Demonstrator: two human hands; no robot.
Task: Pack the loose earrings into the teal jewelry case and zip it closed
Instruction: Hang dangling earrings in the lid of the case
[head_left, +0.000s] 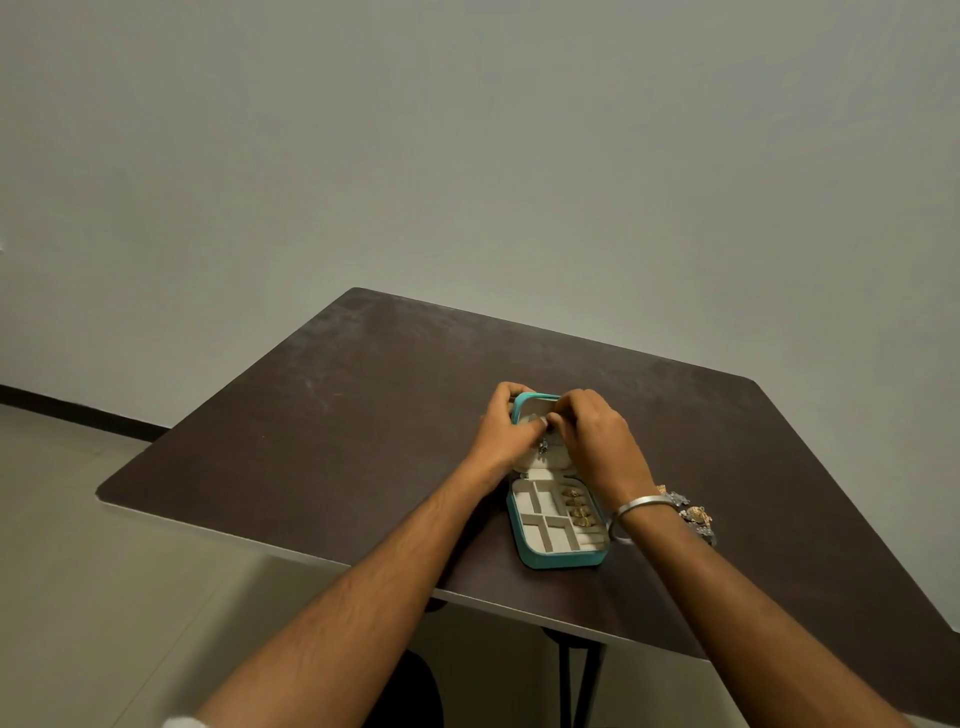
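The teal jewelry case lies open near the front edge of the dark table, gold earrings in its tray, while the left hand grips the raised lid's edge and the right hand pinches something small against the lid's lining, with loose earrings heaped just beyond the braceleted right wrist.

The left hand and right hand cover most of the raised lid of the teal jewelry case, so what their fingertips pinch there is hidden. A small dangling earring under them is too small to make out. The loose earrings lie partly behind the right wrist (their number is unclear). The surface is cut off at the right edge.
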